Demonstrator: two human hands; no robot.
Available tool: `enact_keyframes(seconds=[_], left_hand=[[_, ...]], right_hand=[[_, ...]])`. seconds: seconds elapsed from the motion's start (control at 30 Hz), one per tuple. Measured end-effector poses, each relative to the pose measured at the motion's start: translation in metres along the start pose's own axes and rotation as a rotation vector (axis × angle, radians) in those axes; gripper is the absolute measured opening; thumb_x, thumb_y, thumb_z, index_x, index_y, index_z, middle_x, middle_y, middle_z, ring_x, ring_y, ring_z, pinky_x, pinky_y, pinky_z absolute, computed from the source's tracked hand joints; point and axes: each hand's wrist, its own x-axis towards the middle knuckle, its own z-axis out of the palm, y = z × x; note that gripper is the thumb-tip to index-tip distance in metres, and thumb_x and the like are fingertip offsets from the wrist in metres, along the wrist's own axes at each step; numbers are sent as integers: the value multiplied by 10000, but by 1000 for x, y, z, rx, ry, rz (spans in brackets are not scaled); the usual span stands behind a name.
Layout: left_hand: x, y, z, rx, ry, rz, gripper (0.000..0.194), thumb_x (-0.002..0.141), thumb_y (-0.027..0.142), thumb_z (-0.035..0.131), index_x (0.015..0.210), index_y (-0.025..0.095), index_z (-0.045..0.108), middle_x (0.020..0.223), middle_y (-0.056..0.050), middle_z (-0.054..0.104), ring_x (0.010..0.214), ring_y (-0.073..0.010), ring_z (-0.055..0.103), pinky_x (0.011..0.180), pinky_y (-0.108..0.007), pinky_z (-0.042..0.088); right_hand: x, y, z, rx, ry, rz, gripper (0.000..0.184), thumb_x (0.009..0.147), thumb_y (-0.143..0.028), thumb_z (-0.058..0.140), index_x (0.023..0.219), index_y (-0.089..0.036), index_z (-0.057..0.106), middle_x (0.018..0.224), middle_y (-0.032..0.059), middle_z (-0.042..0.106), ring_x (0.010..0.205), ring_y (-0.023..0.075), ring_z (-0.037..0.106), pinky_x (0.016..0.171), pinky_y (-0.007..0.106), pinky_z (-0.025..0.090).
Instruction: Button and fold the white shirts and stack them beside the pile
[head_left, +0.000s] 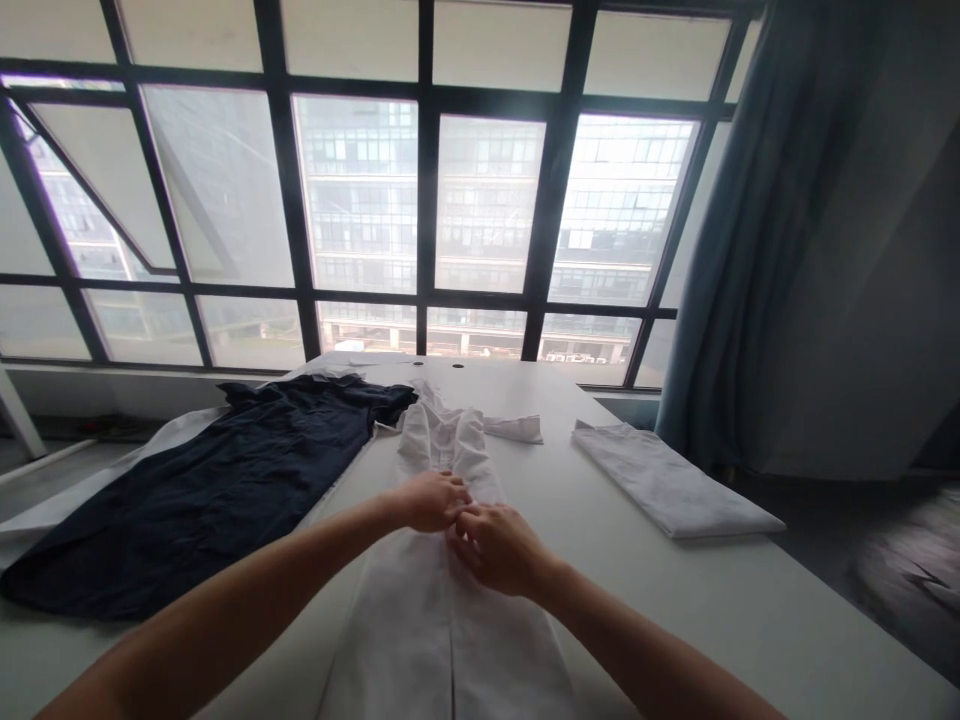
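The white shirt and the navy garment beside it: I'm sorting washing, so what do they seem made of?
The white shirt looks like matte woven cotton, judging by its soft creases. The navy garment seems a matte woven fabric too, lightly rumpled; its exact fibre can't be told.

a shirt (442, 640) lies lengthwise down the middle of a table (675, 610), the left hand (429, 502) and right hand (499, 550) side by side on its front. a short-sleeved garment (202, 500) is spread to the shirt's left, a folded cloth (671, 480) to its right. behind the table stands a window (427, 200), a curtain (720, 300) hanging at its right end.
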Motion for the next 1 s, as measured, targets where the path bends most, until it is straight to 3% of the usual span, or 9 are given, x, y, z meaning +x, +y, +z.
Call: enact_keyframes(seconds=[0.07,0.17,0.3,0.43,0.53,0.63,0.8,0.9,1.0], left_hand=[[14,-5,-9,2,27,-9,347,1006,325,466,1233,197,695,1289,-96,684,1183,-249,627,1055,-365,463],[46,-22,-11,48,64,-69,464,1020,334,446,1429,139,548,1543,-153,477,1415,-308,438,1187,-458,317],[92,-54,7,52,-17,-170,520,1042,397,389,1509,180,465,1619,-138,358,1514,-306,286,1234,-550,161],[125,-83,24,59,-27,-192,530,1047,414,357,1534,216,430,1636,-129,326,1529,-301,245,1221,-599,113],[143,-96,26,74,0,-182,520,1046,401,354,1529,225,434,1640,-124,322,1529,-292,238,1221,-594,100],[161,-101,19,67,76,-262,485,1001,393,467,1457,243,531,1566,-117,459,1457,-295,379,1213,-538,201],[193,-106,2,23,161,-392,342,878,285,628,1194,212,734,1223,-119,722,1140,-280,645,1029,-398,464],[205,-110,-4,-28,179,-421,272,814,187,650,1046,222,789,1040,-72,777,931,-220,703,880,-295,527],[207,-110,-2,-54,222,-435,263,790,122,638,988,188,799,995,-79,780,893,-212,707,824,-270,535]], right_hand=[[0,0,6,-29,26,-37,279,990,-287,465,1056,-140,693,1083,134,695,984,257,626,927,396,465],[0,3,13,0,53,-74,257,972,-305,521,1106,-133,657,1160,143,655,1037,268,589,970,421,449],[-1,6,17,101,77,-90,261,960,-327,565,1166,-176,617,1251,118,612,1135,260,551,1041,411,414],[-1,7,20,146,79,-81,278,936,-342,593,1171,-192,605,1248,113,605,1133,265,551,1044,417,406],[-1,8,21,169,90,-78,287,940,-356,582,1184,-205,597,1250,108,601,1136,265,551,1045,420,396],[0,9,23,186,106,-91,284,948,-367,566,1183,-211,594,1247,110,598,1158,269,543,1057,430,380],[1,12,27,193,113,-102,249,935,-356,567,1128,-204,606,1205,112,615,1137,272,553,1048,433,395],[1,12,28,189,111,-94,260,926,-357,575,1124,-192,610,1206,116,625,1138,274,556,1048,424,406],[2,11,26,186,100,-82,267,921,-354,579,1123,-184,614,1229,124,625,1145,279,558,1052,423,409]])
